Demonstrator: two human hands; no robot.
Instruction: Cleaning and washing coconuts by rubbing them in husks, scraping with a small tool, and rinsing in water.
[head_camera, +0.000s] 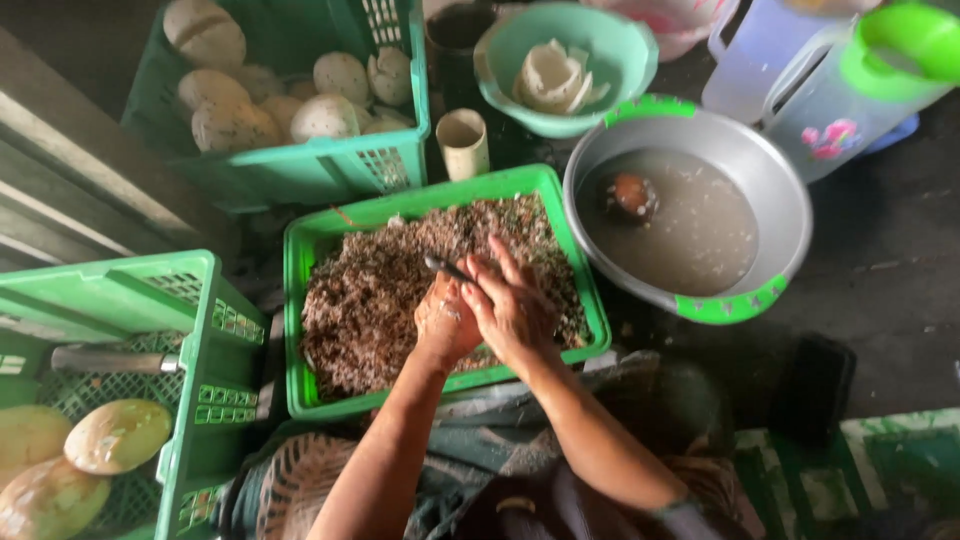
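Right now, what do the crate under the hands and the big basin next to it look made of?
Crate: moulded plastic, bright green, slightly glossy, with slotted walls like the neighbouring crates. Basin: probably metal, a dull grey satin wall with soft reflections, and green plastic-looking rim tabs. It holds cloudy water, so its bottom is hidden.

Dark, dirt-flecked concrete floor (900, 260), grey stepped ledge (70, 170) at left, dim daylight

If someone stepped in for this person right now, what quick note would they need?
Left hand and right hand are pressed together over the green tray of brown shavings; a thin dark tool sticks out between them, but which hand grips it is unclear.
Peeled pale coconuts fill the far crate; brownish ones lie in the near left crate.
A metal basin of cloudy water sits to the right.
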